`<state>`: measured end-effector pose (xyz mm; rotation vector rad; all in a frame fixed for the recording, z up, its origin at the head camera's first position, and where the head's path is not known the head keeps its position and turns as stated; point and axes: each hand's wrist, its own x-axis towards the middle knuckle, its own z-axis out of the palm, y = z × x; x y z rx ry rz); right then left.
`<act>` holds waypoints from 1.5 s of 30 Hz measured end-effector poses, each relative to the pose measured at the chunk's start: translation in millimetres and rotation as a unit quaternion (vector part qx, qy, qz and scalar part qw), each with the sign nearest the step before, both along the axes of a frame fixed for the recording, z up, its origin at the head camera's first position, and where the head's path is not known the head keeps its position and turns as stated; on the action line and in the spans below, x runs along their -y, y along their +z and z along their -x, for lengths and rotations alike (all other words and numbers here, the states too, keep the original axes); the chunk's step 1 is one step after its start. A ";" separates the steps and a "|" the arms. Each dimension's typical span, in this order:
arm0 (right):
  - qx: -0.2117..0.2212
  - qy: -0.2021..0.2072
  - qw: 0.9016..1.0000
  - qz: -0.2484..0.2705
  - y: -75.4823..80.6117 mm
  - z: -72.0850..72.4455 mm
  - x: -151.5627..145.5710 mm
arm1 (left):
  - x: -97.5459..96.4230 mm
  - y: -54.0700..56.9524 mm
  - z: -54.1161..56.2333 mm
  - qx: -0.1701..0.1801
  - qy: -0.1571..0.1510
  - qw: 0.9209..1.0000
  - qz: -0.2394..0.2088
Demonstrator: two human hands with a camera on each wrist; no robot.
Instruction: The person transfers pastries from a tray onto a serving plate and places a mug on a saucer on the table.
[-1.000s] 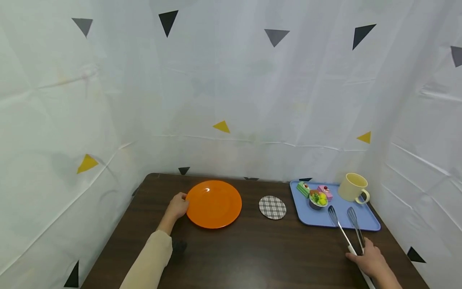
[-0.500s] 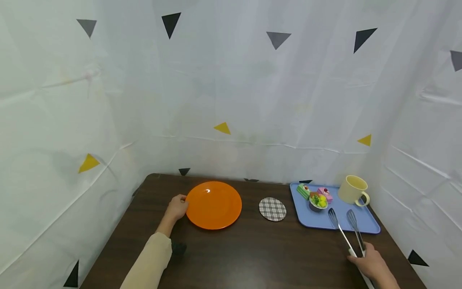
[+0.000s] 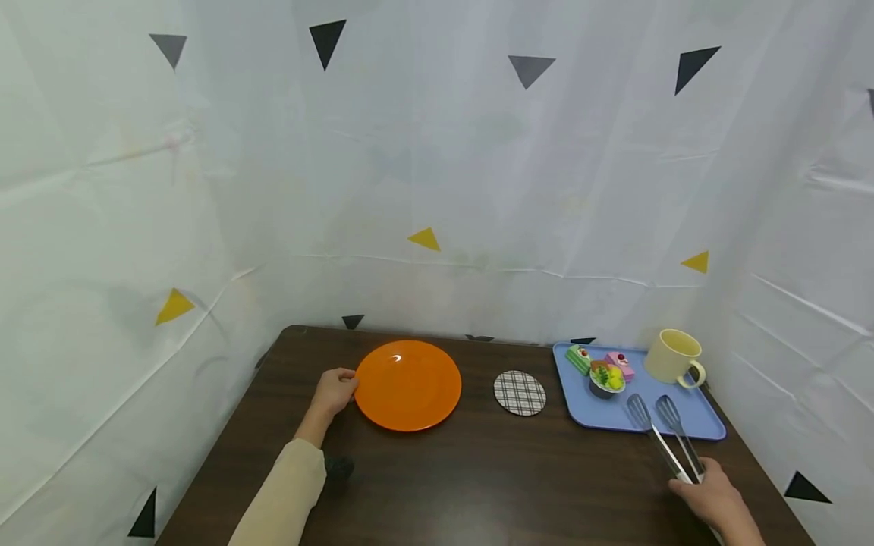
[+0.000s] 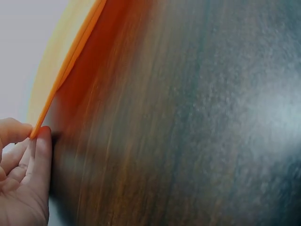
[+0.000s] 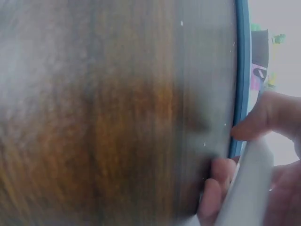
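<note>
An orange plate lies on the dark wooden table. My left hand pinches the plate's left rim between thumb and fingers. My right hand grips the white handle end of metal tongs, whose two heads rest over the front of a blue tray. In the right wrist view my curled fingers wrap the white handle beside the tray's edge. On the tray sit a green cake, a pink cake, a small fruit bowl and a cream mug.
A round checked coaster lies between plate and tray. White sheets with triangle marks close in the table at the back and on both sides. The tray sits near the table's right edge.
The tongs' two heads have drawn closer together and shifted slightly right with my right hand. The left hand stays on the plate's rim.
</note>
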<state>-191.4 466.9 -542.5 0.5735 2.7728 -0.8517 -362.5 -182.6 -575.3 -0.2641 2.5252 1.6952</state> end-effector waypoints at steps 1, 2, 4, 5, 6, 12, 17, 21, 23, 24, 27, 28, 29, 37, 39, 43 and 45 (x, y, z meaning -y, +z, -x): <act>-0.002 -0.007 1.000 0.000 -0.8 -0.3 -0.7 | 0.5 -0.6 0.1 0.000 0.000 1.000 -0.003; -0.005 -0.017 1.000 0.001 -1.8 -0.6 -1.0 | 1.0 -1.2 0.0 0.001 0.001 1.000 -0.006; -0.013 -0.045 0.999 -0.001 -3.3 -0.8 0.6 | 2.7 -2.5 -0.5 0.000 0.003 1.000 -0.008; -0.017 -0.062 0.998 0.001 -3.4 -0.4 1.9 | 3.5 -2.8 -1.0 -0.003 0.002 1.000 -0.008; -0.024 -0.078 0.997 0.001 -3.3 0.1 3.4 | 4.2 -2.7 -1.6 -0.004 0.003 1.000 -0.008; -0.063 -0.122 0.990 0.004 4.2 4.8 10.1 | 5.2 -0.1 -3.9 -0.018 0.002 1.000 -0.014; -0.083 -0.092 0.992 0.002 12.2 11.3 14.9 | 6.6 -1.7 1.8 -0.020 0.007 1.000 -0.018; -0.076 -0.070 0.995 0.004 15.5 16.2 20.8 | 8.7 -3.9 5.3 -0.015 0.005 1.000 -0.022; -0.075 -0.058 0.996 0.001 15.6 18.2 24.4 | 10.4 -4.8 6.2 -0.011 0.007 1.000 -0.027; -0.076 -0.049 0.996 0.000 15.2 19.1 26.3 | 11.5 -5.1 5.7 -0.013 0.008 0.999 -0.029; -0.082 -0.024 0.996 -0.006 13.1 21.6 31.4 | 15.1 -5.7 4.8 -0.011 0.017 0.999 -0.031; -0.081 -0.019 0.997 -0.005 12.1 22.1 32.6 | 16.0 -6.1 4.5 -0.011 0.019 0.999 -0.032; -0.080 -0.014 0.997 -0.004 11.1 22.5 33.3 | 16.5 -6.8 3.8 -0.011 0.019 0.999 -0.029; -0.061 -0.003 0.998 -0.004 9.0 31.3 36.8 | 12.5 -7.8 -1.9 -0.013 0.021 0.999 -0.034; -0.049 -0.007 0.999 -0.002 11.1 33.5 38.0 | 11.7 -7.9 -1.8 -0.013 0.021 0.999 -0.033; -0.032 -0.011 0.999 0.001 15.6 35.1 38.0 | 9.3 -8.9 -1.1 -0.006 0.018 0.999 -0.032; -0.028 -0.010 1.000 0.000 17.5 35.9 37.6 | 8.2 -9.5 0.2 -0.004 0.018 0.999 -0.035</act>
